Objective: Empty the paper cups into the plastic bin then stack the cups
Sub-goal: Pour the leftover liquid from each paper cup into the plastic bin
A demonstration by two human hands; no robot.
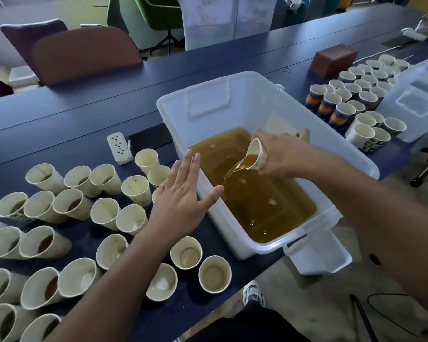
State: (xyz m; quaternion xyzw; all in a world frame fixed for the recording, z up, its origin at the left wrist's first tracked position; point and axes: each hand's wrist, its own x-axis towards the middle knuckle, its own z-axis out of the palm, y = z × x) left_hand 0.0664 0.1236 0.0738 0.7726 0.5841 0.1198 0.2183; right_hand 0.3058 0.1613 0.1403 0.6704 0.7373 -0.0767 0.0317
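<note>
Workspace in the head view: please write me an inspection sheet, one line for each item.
Surface: dark blue table, long; the bin stands at its near edge.
Job's things: plastic bin holding amber liquid; tilted paper cup pouring into it; upright cups on the left, some with brown liquid; cups on the right, apparently empty.
Clutter: brown box; clear lid lying beside the right cups.
Grips: right hand holds the pouring cup; left hand flat and open beside the bin's left wall.
Cables: white power strip on the table; black cable on the floor.
Surroundings: office chairs behind the table.
</note>
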